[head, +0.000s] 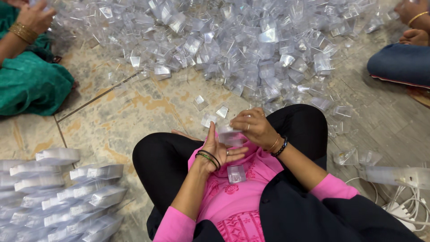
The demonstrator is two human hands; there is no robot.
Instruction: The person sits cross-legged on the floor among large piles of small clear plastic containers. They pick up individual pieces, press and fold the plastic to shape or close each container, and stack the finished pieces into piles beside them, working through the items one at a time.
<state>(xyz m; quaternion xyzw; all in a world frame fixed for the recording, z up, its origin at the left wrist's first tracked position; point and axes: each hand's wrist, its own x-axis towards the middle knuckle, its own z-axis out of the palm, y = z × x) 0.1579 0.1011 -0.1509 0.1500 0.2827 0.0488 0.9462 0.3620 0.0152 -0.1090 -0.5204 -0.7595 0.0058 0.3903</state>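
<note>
Clear plastic box (pixel 230 136), pinched between both hands' fingers (pixel 239 125)

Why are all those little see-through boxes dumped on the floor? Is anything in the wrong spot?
The clear plastic boxes lie in a loose heap, with a few strays scattered apart on the tiles. One box sits on the pink lap, away from the piece between the left hand and right hand.

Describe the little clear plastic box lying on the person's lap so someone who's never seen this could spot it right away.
Start at the person's crossed legs in black trousers, low in the picture, with pink cloth draped between them. Just below the left hand and right hand, which together hold another clear piece, one small clear plastic box lies alone on the pink cloth, not on the tiled floor like the big heap.
</note>
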